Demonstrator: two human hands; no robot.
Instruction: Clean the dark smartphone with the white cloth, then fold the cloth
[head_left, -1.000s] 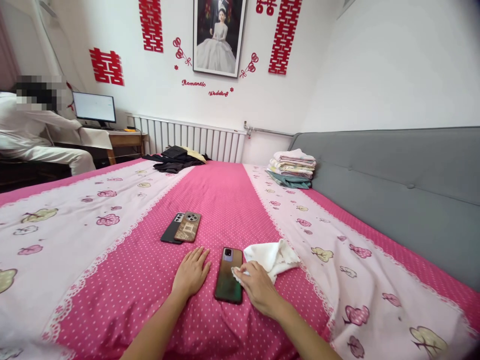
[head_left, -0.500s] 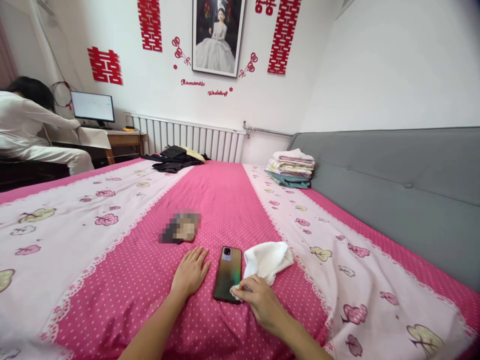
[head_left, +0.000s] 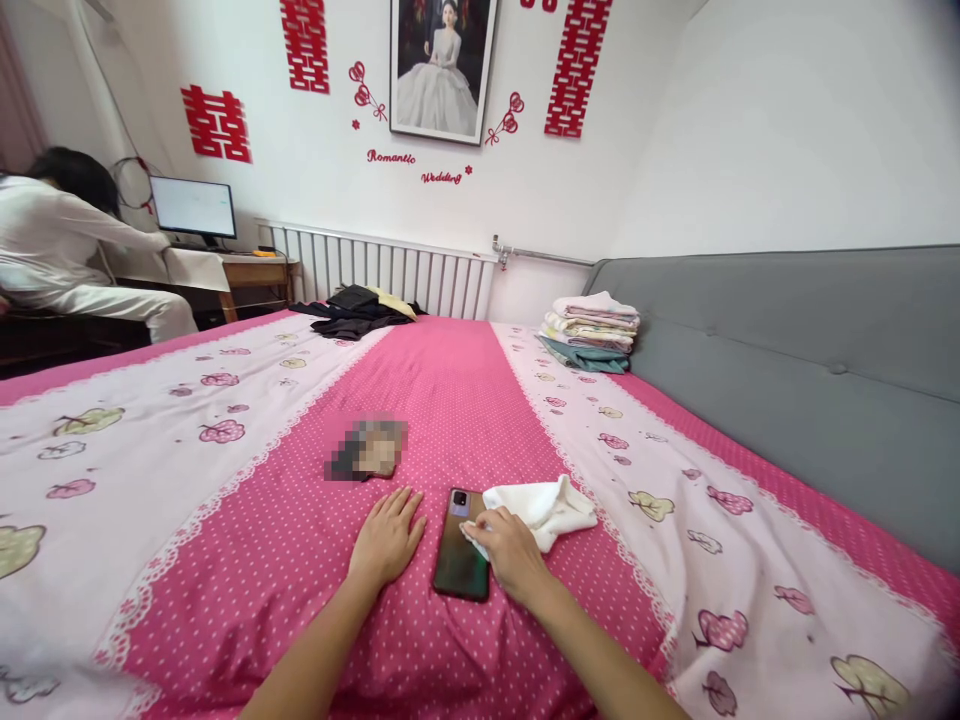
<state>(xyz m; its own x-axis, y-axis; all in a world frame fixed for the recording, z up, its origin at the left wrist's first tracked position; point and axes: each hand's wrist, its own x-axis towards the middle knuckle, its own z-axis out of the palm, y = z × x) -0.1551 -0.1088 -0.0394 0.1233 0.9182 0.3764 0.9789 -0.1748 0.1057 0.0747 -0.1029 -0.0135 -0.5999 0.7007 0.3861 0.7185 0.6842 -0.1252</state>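
While pinching cloth (head_left: 551, 505) in right hand (head_left: 506, 548), moved from lower end toward upper half of phone (head_left: 459, 565), under the fingertips, seemingly covering more surface; rested left hand (head_left: 385, 540) flat with fingers slightly apart.

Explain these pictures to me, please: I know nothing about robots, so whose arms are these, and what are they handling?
There is no robot here: these are a person's own bare arms, seen by a camera worn on that person's head, looking forward and down. The left hand rests palm down on a pink polka-dot bedspread. The right hand pinches a corner of a white cloth against the back of a smartphone, which lies camera side up. Farther off are a folded stack of textiles and some dark clothes. A pixelated patch beyond the left hand hides too much to name.
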